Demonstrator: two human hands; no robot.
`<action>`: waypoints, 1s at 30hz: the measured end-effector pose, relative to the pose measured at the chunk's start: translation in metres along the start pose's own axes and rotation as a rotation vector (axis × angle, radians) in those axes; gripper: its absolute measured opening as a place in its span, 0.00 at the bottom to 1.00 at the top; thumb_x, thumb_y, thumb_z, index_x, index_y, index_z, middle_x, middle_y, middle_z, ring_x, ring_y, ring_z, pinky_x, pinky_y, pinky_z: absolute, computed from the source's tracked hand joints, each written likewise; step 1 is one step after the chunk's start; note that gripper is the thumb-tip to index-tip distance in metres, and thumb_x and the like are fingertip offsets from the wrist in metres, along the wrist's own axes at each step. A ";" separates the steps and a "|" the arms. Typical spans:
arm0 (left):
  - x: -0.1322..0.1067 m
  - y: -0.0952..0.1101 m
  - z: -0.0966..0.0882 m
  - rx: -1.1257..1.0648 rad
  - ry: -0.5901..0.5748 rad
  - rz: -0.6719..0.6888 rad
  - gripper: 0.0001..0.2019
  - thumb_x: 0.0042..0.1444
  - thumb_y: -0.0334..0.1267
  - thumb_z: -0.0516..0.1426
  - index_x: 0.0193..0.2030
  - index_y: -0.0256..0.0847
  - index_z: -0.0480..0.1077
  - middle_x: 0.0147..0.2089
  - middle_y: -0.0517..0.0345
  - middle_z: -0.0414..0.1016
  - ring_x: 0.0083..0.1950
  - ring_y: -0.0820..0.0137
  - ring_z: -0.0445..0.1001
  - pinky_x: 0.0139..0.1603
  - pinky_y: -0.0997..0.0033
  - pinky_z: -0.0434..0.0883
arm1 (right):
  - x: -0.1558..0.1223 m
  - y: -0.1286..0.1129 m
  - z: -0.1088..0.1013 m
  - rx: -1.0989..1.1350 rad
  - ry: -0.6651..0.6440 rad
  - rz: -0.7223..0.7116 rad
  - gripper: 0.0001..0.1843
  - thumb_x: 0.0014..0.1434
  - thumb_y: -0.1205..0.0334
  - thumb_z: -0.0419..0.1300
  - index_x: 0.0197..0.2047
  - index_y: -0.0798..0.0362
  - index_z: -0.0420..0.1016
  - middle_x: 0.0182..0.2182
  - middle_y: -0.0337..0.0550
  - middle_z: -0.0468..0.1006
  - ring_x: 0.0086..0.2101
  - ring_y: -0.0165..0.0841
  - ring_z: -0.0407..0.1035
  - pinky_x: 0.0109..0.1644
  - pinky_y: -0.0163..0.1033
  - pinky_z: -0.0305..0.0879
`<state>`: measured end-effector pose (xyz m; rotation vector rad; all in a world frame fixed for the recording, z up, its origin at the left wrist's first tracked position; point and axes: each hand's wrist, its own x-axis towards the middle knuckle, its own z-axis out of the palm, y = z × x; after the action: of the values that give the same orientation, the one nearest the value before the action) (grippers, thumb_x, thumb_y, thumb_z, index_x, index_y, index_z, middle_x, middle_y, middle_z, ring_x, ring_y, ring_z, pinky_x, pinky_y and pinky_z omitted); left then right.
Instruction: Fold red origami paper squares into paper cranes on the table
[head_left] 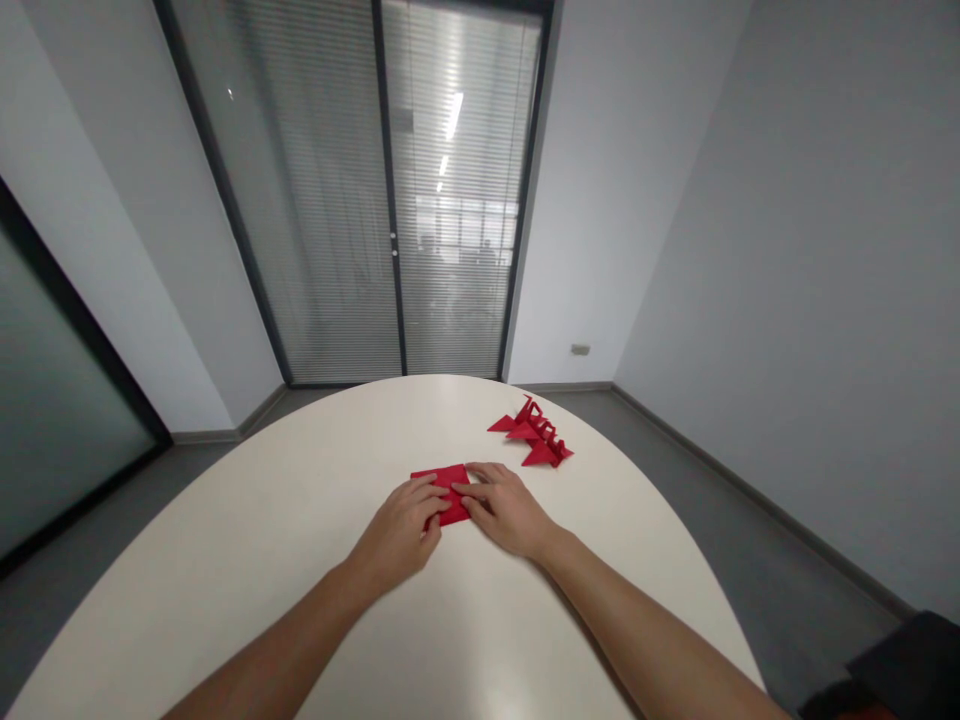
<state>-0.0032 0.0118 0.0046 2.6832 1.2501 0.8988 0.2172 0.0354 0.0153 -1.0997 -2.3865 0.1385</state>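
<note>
A small piece of red paper (451, 478), folded roughly square, lies on the white table in front of me. My left hand (405, 525) is closed on its left and near side, fingertips on top and thumb at the near edge. From the right, my right hand (506, 508) grips the paper's right edge, its index finger reaching across the top and its thumb by the near corner. Both hands cover parts of the sheet, so its fold lines are mostly hidden. Beyond my right hand stands a row of several red paper cranes (536, 435).
The round white table (225, 590) curves away to its far edge, close behind the cranes. Past it are a glass partition with blinds (330, 250) and grey-white walls. A dark object (911, 665), cut off by the frame, is at the lower right.
</note>
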 end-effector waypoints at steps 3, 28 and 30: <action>0.001 0.007 -0.006 -0.017 -0.024 0.018 0.16 0.60 0.29 0.55 0.51 0.43 0.77 0.53 0.51 0.78 0.57 0.60 0.72 0.63 0.52 0.69 | 0.002 0.000 -0.001 -0.006 0.025 0.000 0.18 0.64 0.66 0.57 0.55 0.50 0.79 0.59 0.52 0.73 0.58 0.44 0.65 0.63 0.52 0.59; 0.002 0.018 -0.015 0.174 -0.114 -0.137 0.22 0.58 0.37 0.57 0.60 0.42 0.70 0.61 0.46 0.72 0.60 0.53 0.68 0.60 0.49 0.67 | 0.004 -0.004 -0.005 0.188 0.000 -0.116 0.20 0.56 0.72 0.61 0.51 0.49 0.78 0.46 0.45 0.81 0.49 0.39 0.71 0.58 0.48 0.61; 0.002 0.017 -0.015 0.172 -0.102 -0.135 0.22 0.58 0.37 0.57 0.60 0.40 0.70 0.60 0.45 0.73 0.60 0.53 0.68 0.60 0.50 0.67 | 0.004 -0.001 -0.003 0.185 -0.011 -0.142 0.18 0.57 0.74 0.58 0.47 0.48 0.81 0.44 0.42 0.82 0.48 0.38 0.72 0.59 0.47 0.61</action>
<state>0.0023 -0.0010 0.0227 2.6899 1.5277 0.6570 0.2159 0.0377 0.0203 -0.8443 -2.3963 0.3095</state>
